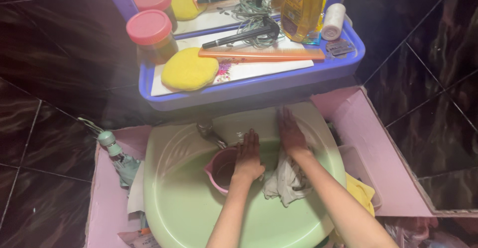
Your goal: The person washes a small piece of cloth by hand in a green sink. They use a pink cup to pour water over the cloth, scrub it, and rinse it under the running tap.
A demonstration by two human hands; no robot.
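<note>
Down in the pale green basin [179, 198], a crumpled whitish cloth [286, 181] lies bunched against the inner wall on the right side, just under the back rim, partly beneath the person's right forearm. The right hand [291, 132] rests flat on the upper edge of that cloth, fingers stretched long and together, palm down, gripping nothing; it presses rather than clutches. To do this stroke well, it seems best to keep the palm broad on the fabric so the whole pad bears on the basin wall, and to gather loose folds before they trail toward the drain. The left hand [249, 158] lies likewise open, fingers straight, laid over the rim of a pink plastic jug [221, 168] that sits in the bowl just beside the cloth; it covers the jug but does not close around the handle. A metal tap [209, 132] juts from the back of the basin, near the jug. Left of the basin a folded teal umbrella [119, 158] rests on the pink surround [373, 153], and a yellow cloth [362, 193] shows at the right edge. Above, a purple shelf [259, 86] under a mirror carries a yellow sponge [189, 71], an orange comb [261, 54], a pink-lidded jar [152, 34], a yellow bottle [302, 4] and a white roll [332, 21].
</note>
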